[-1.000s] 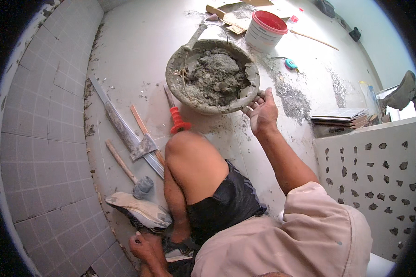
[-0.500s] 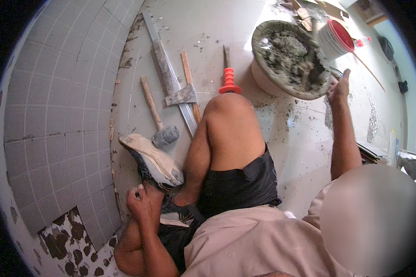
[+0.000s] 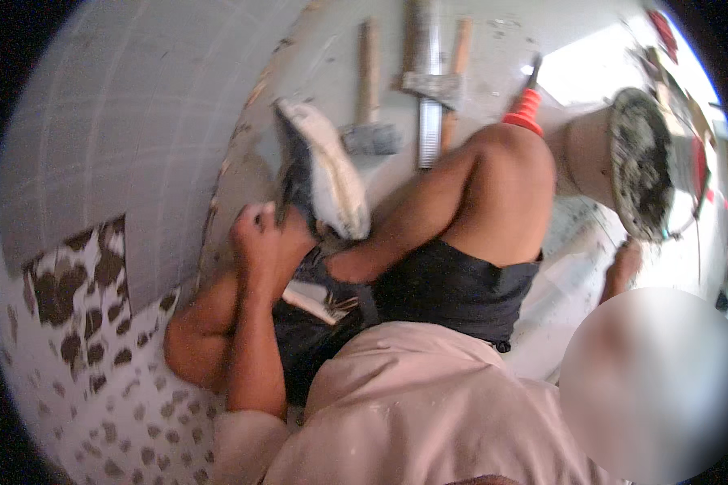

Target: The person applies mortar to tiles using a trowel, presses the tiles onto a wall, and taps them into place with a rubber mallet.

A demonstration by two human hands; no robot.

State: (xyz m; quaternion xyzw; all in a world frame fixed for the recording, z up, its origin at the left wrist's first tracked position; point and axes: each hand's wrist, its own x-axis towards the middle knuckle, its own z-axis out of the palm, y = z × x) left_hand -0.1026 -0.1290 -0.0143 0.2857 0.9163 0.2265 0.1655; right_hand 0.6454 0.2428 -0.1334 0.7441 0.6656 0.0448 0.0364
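Observation:
My left hand (image 3: 257, 233) rests by the sole of my shoe (image 3: 332, 174), its fingers curled over; what they hold, if anything, is hidden. At the right, my right hand (image 3: 625, 263) is just below the rim of a bucket (image 3: 586, 149) of wet grey mortar (image 3: 645, 153). Motion blur smears its fingers, and whether they touch the rim is unclear. A chisel with a red ribbed grip (image 3: 524, 111) lies beyond my raised knee. Past the shoe lies a mallet (image 3: 372, 137) with a wooden handle.
A long metal straightedge (image 3: 430, 133) and a thin wooden strip (image 3: 461, 48) lie under a flat grey piece (image 3: 430, 86). Grey tiles (image 3: 137, 105) cover the wall at left. Below them is bare wall with dark mortar dabs (image 3: 77, 291). A red-and-white pail (image 3: 698, 166) stands behind the bucket.
My view has swung, so the bucket and tools appear farther right and the mortar-dabbed wall shows more. My right hand now appears lower, below the bucket's rim. The left hand stays by the shoe.

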